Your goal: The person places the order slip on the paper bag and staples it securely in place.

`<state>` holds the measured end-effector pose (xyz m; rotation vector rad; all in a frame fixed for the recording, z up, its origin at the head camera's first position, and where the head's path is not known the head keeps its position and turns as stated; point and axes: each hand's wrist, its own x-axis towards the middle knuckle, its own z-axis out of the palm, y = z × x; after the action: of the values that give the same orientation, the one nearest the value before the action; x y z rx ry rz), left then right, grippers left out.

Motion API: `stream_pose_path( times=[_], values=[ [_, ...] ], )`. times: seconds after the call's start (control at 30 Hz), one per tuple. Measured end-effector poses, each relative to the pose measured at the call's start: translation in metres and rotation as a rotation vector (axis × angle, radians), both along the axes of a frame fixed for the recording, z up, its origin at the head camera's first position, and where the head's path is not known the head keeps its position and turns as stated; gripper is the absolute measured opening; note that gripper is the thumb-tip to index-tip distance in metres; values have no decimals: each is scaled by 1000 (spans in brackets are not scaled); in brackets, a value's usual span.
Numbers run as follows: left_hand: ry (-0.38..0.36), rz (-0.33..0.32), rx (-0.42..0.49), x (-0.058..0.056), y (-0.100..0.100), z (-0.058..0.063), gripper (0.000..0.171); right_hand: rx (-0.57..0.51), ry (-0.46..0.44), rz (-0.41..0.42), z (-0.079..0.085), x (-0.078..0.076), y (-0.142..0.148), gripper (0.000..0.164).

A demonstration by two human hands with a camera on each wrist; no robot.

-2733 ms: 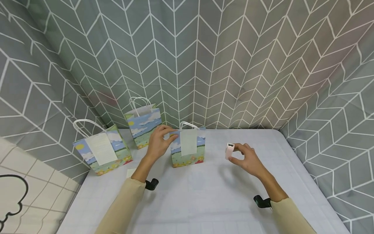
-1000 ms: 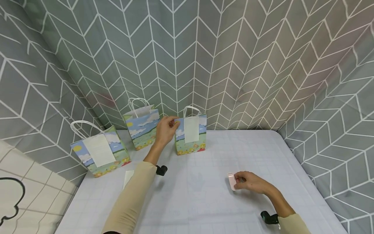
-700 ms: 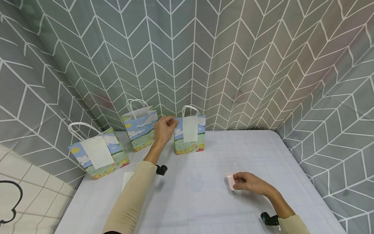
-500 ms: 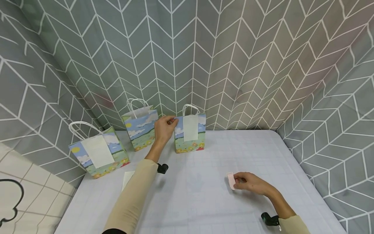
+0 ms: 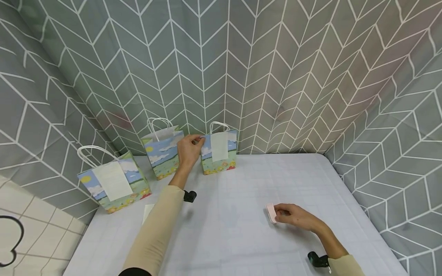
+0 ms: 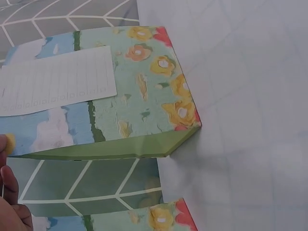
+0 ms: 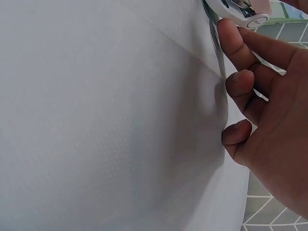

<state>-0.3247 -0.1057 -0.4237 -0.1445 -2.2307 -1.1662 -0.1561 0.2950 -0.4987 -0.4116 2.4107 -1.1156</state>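
My left hand (image 5: 189,151) pinches the upper left edge of a small paper gift bag (image 5: 219,165) with a sky-and-flowers print. The bag stands upright near the back of the table, and a ruled white note (image 5: 219,145) hangs on its front below the white handles. In the left wrist view only part of the hand (image 6: 12,207) shows at the bag's top corner. My right hand (image 5: 293,215) holds a small pink and white stapler (image 5: 271,213) at or just above the tabletop. The right wrist view catches only one end of the stapler (image 7: 245,10), by the fingertips.
Two similar gift bags stand at the left: a front one (image 5: 138,176) with a white note (image 5: 112,180), and a rear one (image 5: 162,155) with no note seen on its front. A pale paper slip (image 5: 147,211) lies partly under my left forearm. Patterned curtains (image 5: 221,76) enclose the white table (image 5: 235,230).
My left hand has moved the bag toward the back of the table, then slightly left. My right hand has brought the stapler down from mid-air toward the tabletop, nearer to me.
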Motion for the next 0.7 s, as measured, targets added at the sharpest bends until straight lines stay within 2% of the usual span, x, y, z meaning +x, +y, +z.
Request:
stream_pose_path(
  times=[0.17,0.37,0.7],
  values=[
    [0,15,23,-3,-3,0,18,-5,12,12,0,-2,1,63],
    [-6,30,24,-7,-6,0,17,-1,36,13,-2,-1,1,61],
    [-102,-62,-2,-6,-10,4,27,-48,73,-27,-3,1,4,61]
  ],
)
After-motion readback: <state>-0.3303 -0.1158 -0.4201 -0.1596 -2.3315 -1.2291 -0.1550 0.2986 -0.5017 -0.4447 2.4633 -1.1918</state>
